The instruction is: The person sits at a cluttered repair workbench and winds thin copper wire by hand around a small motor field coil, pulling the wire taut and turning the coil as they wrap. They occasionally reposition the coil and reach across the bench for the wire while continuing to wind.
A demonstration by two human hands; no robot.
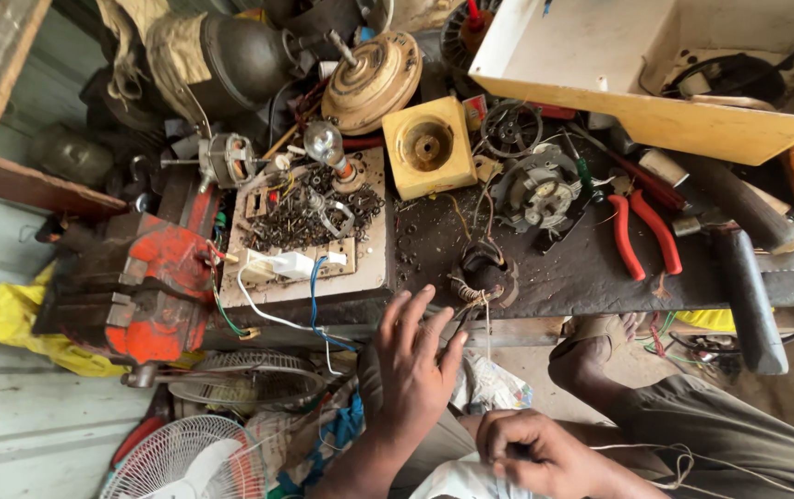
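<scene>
My left hand, fingers spread, steadies thin pale string at the dark wound motor coil; right hand pinches the string taut.

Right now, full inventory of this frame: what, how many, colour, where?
Dark wound motor stator with copper wire: 1, black, bench front edge, at left fingertips.
Red-handled pliers: 1, red, bench right.
Yellow square housing block: 1, yellow, bench centre.
Round tan ribbed motor cover: 1, tan, bench top.
Grey round rotor plate: 1, grey, right of the block.
Clear glass bulb: 1, on the switch board.
Beige switch board strewn with dark screws: 1, bench left.
Red metal bench vise: 1, far left.
White fan grille: 1, bottom left.
Cream open box: 1, top right.
Left hand: open, fingers spread at the stator.
Right hand: pinching thin pale thread, bottom centre.
</scene>
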